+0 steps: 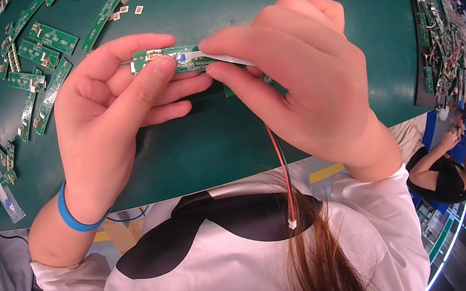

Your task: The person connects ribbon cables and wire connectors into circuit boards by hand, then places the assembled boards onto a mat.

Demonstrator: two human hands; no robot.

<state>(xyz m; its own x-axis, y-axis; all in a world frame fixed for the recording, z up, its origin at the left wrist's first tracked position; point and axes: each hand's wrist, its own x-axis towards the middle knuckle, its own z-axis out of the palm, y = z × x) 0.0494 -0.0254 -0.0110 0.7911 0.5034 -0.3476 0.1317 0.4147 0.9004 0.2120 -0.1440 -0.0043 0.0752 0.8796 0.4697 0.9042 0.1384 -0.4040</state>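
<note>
My left hand (97, 105) grips a narrow green circuit board (191, 66) above the table, its thumb pressed on the face and its fingers behind. A white connector (154, 54) sits on the board's upper left edge. Between the thumb and forefinger of my right hand (312, 73) is a white flat strip (229, 59), probably a flat cable, with a blue patch (181, 58) near its end on the board. Below the right hand hangs a red and black wire pair (282, 162), ending in a small white plug (292, 224). Part of another green board (230, 91) shows under the right hand.
Several green circuit boards (54, 38) lie across the left of the green table (202, 144), with small pale connectors (138, 9) at the back. Boards with bundled wires (450, 47) crowd the right edge. A co-worker (453, 167) sits beyond the table at right.
</note>
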